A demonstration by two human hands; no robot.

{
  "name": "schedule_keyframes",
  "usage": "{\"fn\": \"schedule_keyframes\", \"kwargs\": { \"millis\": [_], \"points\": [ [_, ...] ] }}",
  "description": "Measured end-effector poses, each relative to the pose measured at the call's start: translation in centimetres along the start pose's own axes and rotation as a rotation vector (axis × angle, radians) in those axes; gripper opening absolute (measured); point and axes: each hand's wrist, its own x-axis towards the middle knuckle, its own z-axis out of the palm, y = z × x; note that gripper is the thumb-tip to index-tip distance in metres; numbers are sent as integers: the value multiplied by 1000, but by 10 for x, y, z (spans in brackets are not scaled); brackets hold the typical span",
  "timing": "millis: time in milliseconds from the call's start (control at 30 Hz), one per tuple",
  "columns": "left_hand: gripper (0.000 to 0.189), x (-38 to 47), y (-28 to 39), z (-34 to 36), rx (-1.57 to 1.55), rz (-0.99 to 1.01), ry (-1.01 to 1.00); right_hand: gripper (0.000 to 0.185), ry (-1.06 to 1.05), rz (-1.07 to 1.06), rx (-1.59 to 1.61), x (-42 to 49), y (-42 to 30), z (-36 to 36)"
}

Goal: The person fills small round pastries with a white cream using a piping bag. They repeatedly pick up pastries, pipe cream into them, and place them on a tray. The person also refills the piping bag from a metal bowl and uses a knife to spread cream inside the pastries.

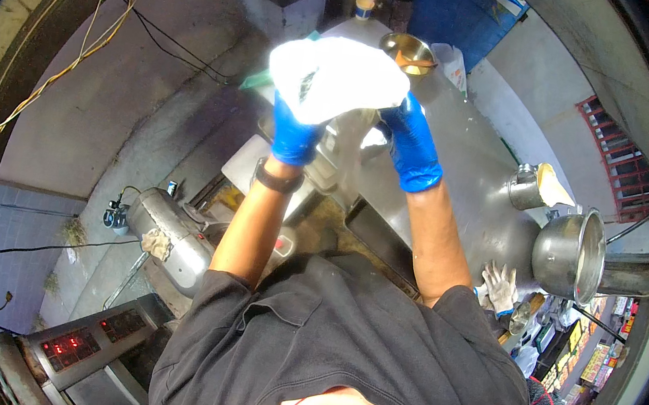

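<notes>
Both my hands, in blue gloves, are raised in front of me around a bright white, overexposed thing [341,78], perhaps a plastic bag. My left hand [295,133] grips its near left edge, with the fingers hidden behind it. At its right lower edge is my right hand [407,137], fingers partly hidden. Something pale and blurred hangs or falls between the hands over the steel table [468,153]. A piece of green plastic [257,80] shows beside the white thing on the left. Beyond it stands a brass-coloured bowl [408,50] with an orange-brown utensil.
A steel pot [565,254] and a smaller metal container [525,188] stand at the right, near white work gloves [500,285]. At the table's far end is a small cup [364,9]. A steel machine [170,239] is at the left, above a control panel [71,347] with red digits.
</notes>
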Motion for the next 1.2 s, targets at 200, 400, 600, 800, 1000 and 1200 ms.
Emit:
{"fn": "schedule_keyframes", "kwargs": {
  "millis": [200,400,600,800,1000,1200],
  "points": [
    [41,-5,-12,-11,-23,-36,-1,61,20,-127,14,-3,-1,0],
    [44,-11,-18,-26,-64,-70,-37,52,138,-242,37,-5,-13,6],
    [48,-8,-20,-39,361,96,-165,39,137,-239,-105,0,-27,0],
    [47,-8,2,-27,142,28,-100,24,170,-305,-232,9,-25,-15],
    [41,-2,25,-19,-30,-95,-11,15,161,-324,-465,12,-24,-30],
    [38,4,29,-16,-67,-54,32,22,150,-306,-584,12,-29,-33]
  ]
}}
